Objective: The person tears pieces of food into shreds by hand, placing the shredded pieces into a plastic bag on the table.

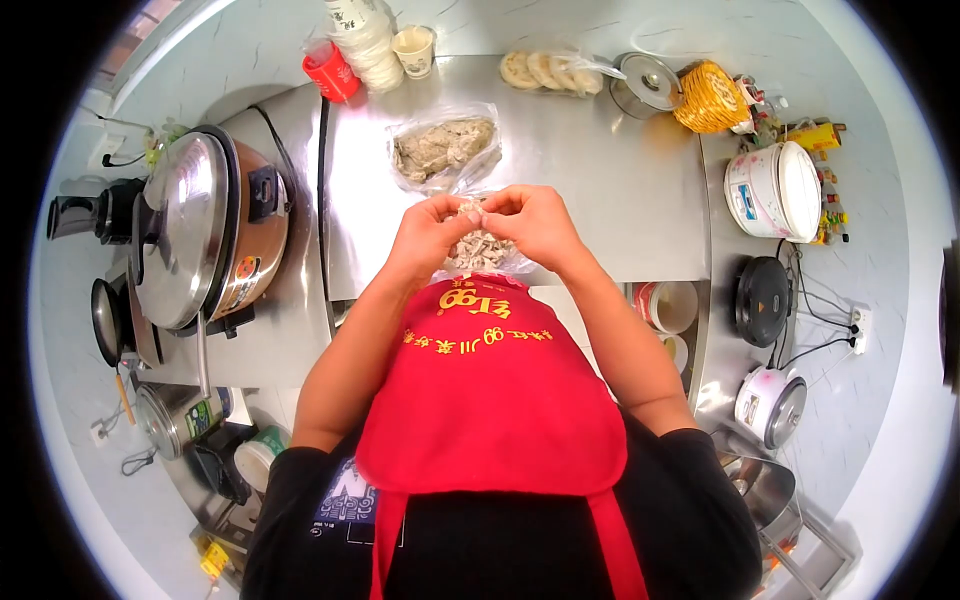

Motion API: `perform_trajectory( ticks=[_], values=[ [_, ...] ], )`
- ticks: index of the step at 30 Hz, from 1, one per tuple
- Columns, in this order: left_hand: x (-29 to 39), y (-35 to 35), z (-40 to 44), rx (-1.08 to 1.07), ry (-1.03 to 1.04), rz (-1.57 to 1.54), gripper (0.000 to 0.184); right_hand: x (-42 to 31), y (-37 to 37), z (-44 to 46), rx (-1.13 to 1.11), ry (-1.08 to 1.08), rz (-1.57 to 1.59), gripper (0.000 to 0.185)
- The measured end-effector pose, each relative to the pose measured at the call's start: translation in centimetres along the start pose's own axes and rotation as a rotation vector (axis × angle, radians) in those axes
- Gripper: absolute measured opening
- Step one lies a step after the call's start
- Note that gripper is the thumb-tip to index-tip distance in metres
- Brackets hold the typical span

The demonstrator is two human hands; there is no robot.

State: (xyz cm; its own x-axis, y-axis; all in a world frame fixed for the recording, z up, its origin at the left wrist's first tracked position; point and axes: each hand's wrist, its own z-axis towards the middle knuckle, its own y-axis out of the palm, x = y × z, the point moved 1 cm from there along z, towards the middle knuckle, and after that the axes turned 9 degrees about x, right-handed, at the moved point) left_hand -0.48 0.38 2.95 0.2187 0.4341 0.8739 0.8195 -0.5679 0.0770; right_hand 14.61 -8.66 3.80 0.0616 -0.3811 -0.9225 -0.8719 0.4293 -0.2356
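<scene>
My left hand and my right hand meet at the steel counter's near edge, fingertips pinched together on a small pale piece of what looks like cooked meat. The fingers partly cover that piece. Right below them lies a heap of torn greyish meat shreds on clear plastic, close against my red apron. Just beyond my hands, a large grey-brown lump of meat rests in an opened clear plastic bag.
Stacked paper cups and a red cup stand at the back left. Flatbreads in a bag, a lidded steel pot and a woven basket line the back right. A large cooker is left; a white rice cooker is right.
</scene>
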Motion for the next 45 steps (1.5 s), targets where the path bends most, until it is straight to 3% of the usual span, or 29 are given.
perform_trajectory(
  ticks=[3,5,8,12,14,17,20,30,33,38,45],
  values=[
    [-0.1,0.1,-0.1,-0.021,-0.005,0.035,0.012,1.2,0.5,0.3,0.041,-0.01,0.018,0.017],
    [-0.5,0.2,0.2,-0.01,-0.025,-0.007,0.011,1.5,0.8,0.3,0.089,0.121,0.29,0.013],
    [0.0,0.0,-0.3,0.009,-0.061,-0.027,0.015,1.5,0.3,0.0,0.166,0.175,0.405,0.011],
    [0.4,-0.5,-0.6,0.01,-0.067,-0.088,0.02,3.0,-0.9,-0.3,0.13,0.181,0.401,0.014],
    [0.1,-0.6,-0.5,-0.041,-0.081,-0.12,0.024,3.2,-1.4,-0.7,0.084,0.065,0.022,0.021],
    [-0.5,-0.5,-0.4,-0.064,-0.083,-0.116,0.023,2.2,-1.1,-1.7,0.12,-0.047,-0.092,0.027],
    [-0.7,-0.2,-0.1,-0.076,-0.067,-0.04,0.02,0.6,-0.7,-1.8,0.024,-0.005,0.17,0.029],
    [-0.3,0.3,-0.6,-0.066,0.08,0.217,0.014,0.4,-0.7,-0.4,-0.111,0.002,0.117,0.015],
    [-0.8,0.4,-0.3,-0.089,0.059,0.112,0.009,1.0,-0.1,0.0,-0.079,0.018,0.104,0.014],
    [-0.6,0.0,-0.2,-0.132,-0.079,-0.059,0.003,2.5,0.8,0.3,0.182,0.004,0.234,0.012],
    [-0.9,-0.5,-0.2,-0.048,-0.085,-0.113,0.006,3.7,-0.8,-0.4,0.258,0.007,0.118,0.012]
  ],
)
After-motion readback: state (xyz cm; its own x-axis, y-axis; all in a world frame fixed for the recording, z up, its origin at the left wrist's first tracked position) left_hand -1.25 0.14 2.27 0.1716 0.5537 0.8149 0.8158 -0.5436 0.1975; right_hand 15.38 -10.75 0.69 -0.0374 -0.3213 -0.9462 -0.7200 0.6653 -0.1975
